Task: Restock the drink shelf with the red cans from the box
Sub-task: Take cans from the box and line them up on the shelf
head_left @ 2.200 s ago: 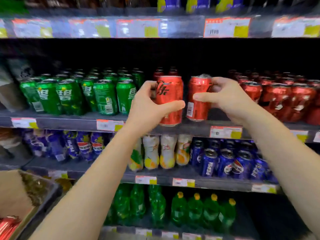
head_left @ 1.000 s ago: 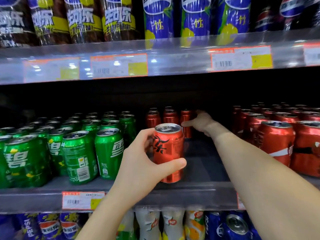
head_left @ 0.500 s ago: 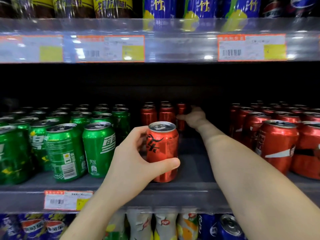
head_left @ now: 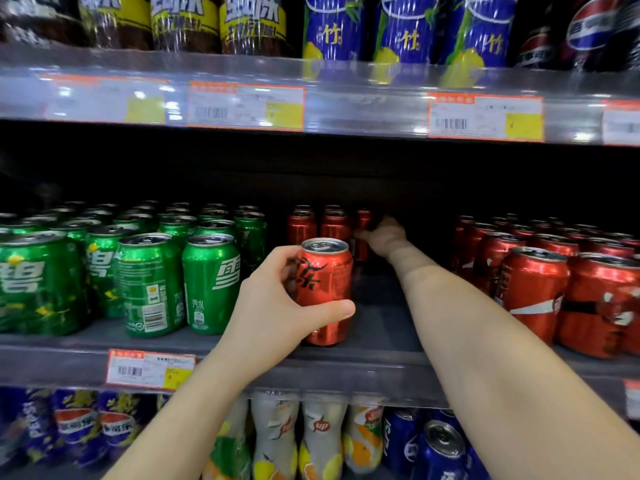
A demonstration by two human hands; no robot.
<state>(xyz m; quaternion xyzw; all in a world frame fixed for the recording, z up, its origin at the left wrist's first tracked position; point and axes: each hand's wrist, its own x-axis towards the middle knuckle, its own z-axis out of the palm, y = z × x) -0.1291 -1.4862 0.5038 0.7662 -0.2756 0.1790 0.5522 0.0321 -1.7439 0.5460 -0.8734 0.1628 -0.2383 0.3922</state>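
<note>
Your middle shelf (head_left: 381, 327) is a dark grey board with a price tag (head_left: 150, 368) on its front lip at 7 o'clock. At 9 o'clock, green cans (head_left: 149, 282) stand upright in packed rows. At 3 o'clock is a block of red cans (head_left: 540, 289), front to back. At 12 o'clock, deep in the gap, the back red cans (head_left: 318, 226) stand side by side. At centre near the front edge is the lone red can (head_left: 329, 289), upright in your left hand (head_left: 273, 306); can't tell if its base touches the board.

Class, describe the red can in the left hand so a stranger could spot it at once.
Look at the grey middle shelf, in the gap right of the green metal cans. Near its front edge the left hand grips one red metal can. It shows black brush lettering and is far forward of the red cans behind.
</note>
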